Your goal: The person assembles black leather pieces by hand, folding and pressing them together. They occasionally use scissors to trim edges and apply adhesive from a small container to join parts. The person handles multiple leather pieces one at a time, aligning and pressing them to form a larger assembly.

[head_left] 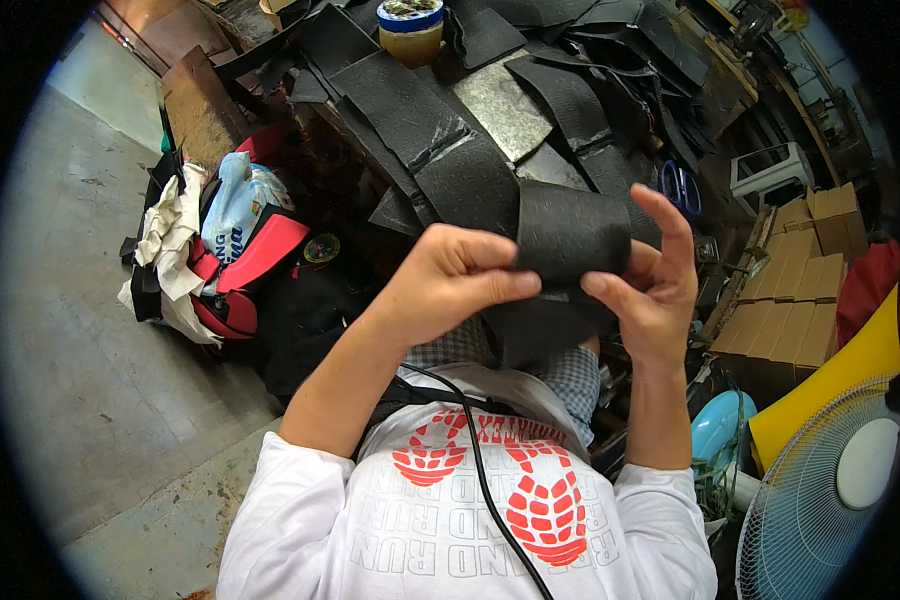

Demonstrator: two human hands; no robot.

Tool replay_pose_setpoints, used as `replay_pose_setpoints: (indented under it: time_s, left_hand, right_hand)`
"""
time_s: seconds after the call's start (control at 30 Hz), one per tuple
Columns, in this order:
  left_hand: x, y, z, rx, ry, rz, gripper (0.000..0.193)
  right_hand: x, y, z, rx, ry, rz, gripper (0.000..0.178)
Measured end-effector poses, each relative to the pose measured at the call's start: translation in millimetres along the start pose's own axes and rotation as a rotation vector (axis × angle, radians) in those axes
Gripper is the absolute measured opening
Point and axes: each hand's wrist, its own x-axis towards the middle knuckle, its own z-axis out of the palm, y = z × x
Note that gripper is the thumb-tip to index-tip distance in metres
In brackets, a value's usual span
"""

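Observation:
A black, grained piece of sheet material (574, 232), leather-like, is held up in front of me and bends over at its top. My left hand (460, 272) pinches its left edge between thumb and fingers. On the other side my right hand (652, 285) grips the right edge with the thumb in front, its index finger raised away. The lower part of the piece hangs down over my lap. Just beyond lie several flat black pieces (400, 110) of like material, overlapping on the work surface, some with shiny streaks near their edges.
Among the black pieces sit a grey speckled slab (503, 105) and a tub with a blue rim (410, 30). Blue-handled scissors (681, 187) lie to the right. Cardboard boxes (792, 290) and a fan (820, 500) stand at right; a scrap-filled bag (235, 235) stands at left.

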Motion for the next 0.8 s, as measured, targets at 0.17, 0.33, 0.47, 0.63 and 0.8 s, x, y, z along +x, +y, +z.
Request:
replay_pose_setpoints:
  time_s: [0.17,0.33,0.47,0.63,0.8]
  left_hand:
    - [-2.6,-1.5,-2.4,0.201,-0.227,0.165,0.016]
    - [-5.1,11.1,-0.5,-0.02,-0.219,0.069,0.062]
    - [-6.9,15.0,2.8,-0.019,-0.08,0.175,0.064]
    - [-16.3,15.4,-7.7,0.045,-0.04,0.136,0.068]
    - [-18.5,23.0,-17.5,0.048,0.124,0.333,0.07]
  right_hand:
    - [-11.8,-6.1,-9.1,-0.091,-0.113,0.011,0.092]
    - [-6.0,-11.3,-2.5,-0.085,-0.184,-0.08,0.096]
    - [0.0,-8.2,1.6,0.027,-0.088,0.118,0.087]
    - [6.9,-4.7,-6.3,-0.01,-0.071,0.166,0.072]
    - [18.3,-9.5,-11.6,0.032,0.101,0.062,0.071]
